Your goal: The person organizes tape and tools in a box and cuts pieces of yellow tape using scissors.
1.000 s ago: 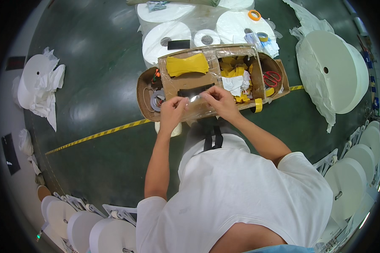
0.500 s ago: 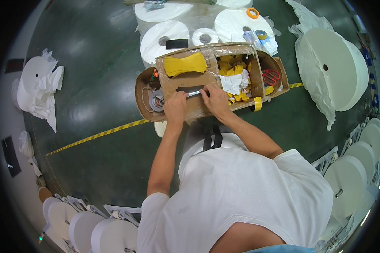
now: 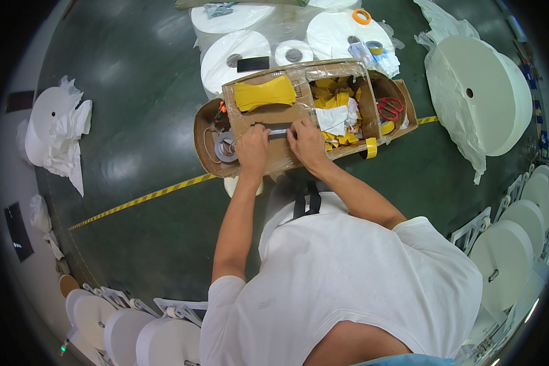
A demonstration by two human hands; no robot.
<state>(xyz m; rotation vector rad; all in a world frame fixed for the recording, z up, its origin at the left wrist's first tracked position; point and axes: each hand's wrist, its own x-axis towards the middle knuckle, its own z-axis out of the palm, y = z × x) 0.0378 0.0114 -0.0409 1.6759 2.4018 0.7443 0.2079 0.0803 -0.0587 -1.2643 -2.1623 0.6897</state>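
Note:
A narrow shiny silver strip [image 3: 278, 132] stretches between my two hands, over a dark strip on the cardboard top. My left hand [image 3: 252, 149] is closed at its left end, fingertips pinched down. At the right end my right hand [image 3: 307, 144] is closed in the same way. Both hands rest low against the cardboard box [image 3: 276, 117], and the strip's ends are hidden under the fingers. Just beyond the hands lies a fanned stack of yellow pieces [image 3: 265, 94]. What the strip is made of I cannot make out.
To the right, a compartment holds yellow scraps [image 3: 338, 139] and crumpled white paper [image 3: 332, 120]; beyond it are red scissors [image 3: 390, 108]. A left side pocket holds a grey tape roll [image 3: 226, 146]. Yellow tape [image 3: 370, 148] hangs off the near edge. Large white rolls [image 3: 235, 55] stand behind.
The view has shifted slightly. Both hands stay closed on the silver strip, with the fingers a little repositioned and the hands nearly in the same place.

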